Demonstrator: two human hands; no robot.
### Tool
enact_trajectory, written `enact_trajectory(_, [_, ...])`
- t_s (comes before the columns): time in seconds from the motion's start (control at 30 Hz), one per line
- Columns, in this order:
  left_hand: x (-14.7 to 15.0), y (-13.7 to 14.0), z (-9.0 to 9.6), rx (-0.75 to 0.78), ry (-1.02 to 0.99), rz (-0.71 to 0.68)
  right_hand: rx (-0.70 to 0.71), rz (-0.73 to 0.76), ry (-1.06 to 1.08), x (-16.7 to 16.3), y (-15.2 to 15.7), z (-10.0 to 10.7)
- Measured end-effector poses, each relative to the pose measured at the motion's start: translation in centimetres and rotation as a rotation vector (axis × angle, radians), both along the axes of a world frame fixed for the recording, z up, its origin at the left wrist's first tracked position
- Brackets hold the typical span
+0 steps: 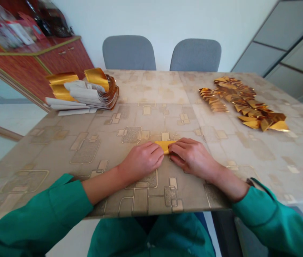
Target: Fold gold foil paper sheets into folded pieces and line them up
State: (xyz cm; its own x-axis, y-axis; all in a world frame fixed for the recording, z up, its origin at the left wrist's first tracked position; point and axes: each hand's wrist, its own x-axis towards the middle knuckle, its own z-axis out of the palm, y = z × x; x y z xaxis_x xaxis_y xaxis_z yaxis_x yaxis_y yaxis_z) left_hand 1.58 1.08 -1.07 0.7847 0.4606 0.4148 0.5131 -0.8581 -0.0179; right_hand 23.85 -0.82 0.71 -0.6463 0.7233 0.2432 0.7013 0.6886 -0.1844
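Observation:
Between my two hands is a narrow strip of folded gold paper (164,145), low over the tablecloth near the front of the table. My left hand (144,160) is closed on its left end, fingers curled. On the right end, my right hand (190,157) pinches the paper between thumb and fingers. Only the middle of the strip shows; its ends are hidden by my fingers. At the far left lies a stack of gold-and-white paper sheets (87,93), some curled over. Folded gold paper pieces (248,100) are grouped in rows at the right.
A patterned tablecloth (157,89) covers the table. Two grey chairs (129,53) stand behind its far edge, against a white wall. A reddish wooden cabinet (63,59) with bags and bottles on top is at the back left. Grey panels (280,43) rise at the back right.

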Motion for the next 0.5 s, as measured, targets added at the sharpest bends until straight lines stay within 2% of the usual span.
enact_trajectory(0.1, [0.1, 0.2, 0.2, -0.07, -0.044, 0.044, -0.063, 0.031, 0.112, 0.7, 0.8, -0.4])
enact_trajectory(0.27, [-0.1, -0.1, 0.2, -0.173, -0.088, 0.033, -0.173, 0.131, 0.257, 1.5, 1.4, -0.5])
enact_trajectory(0.5, [-0.2, -0.1, -0.6, -0.222, -0.166, 0.127, -0.318, 0.089, 0.333, 1.8, 1.3, 0.2])
